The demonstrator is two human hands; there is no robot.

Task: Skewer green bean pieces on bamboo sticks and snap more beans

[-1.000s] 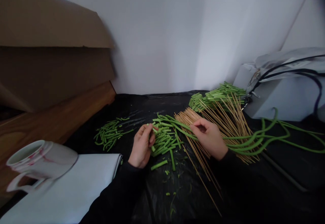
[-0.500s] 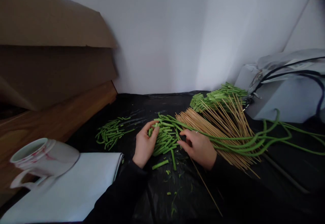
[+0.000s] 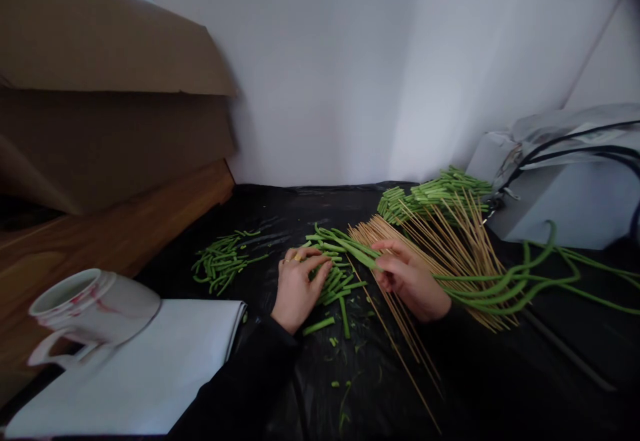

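Observation:
My left hand (image 3: 300, 289) lies curled on the near side of a heap of cut green bean pieces (image 3: 334, 286), and its fingers hide part of the heap. My right hand (image 3: 413, 280) pinches several long yardlong beans (image 3: 500, 288) that run from near the heap out to the right. A fan of thin bamboo skewers (image 3: 450, 241) lies under and beside my right hand. Behind it sits a bundle of cut beans (image 3: 430, 194). A smaller spread of cut beans (image 3: 225, 268) lies left of my left hand.
Black plastic sheeting (image 3: 280, 218) covers the work surface, with bean scraps near the front. A white mug (image 3: 93, 311) stands on white paper (image 3: 160, 368) at the left. A cardboard box (image 3: 100, 48) and a wooden ledge (image 3: 100, 241) rise left; a white appliance with black cables (image 3: 565, 208) stands right.
My right hand has moved up and to the right and now pinches the long beans. My left hand has shifted right onto the heap of cut pieces.

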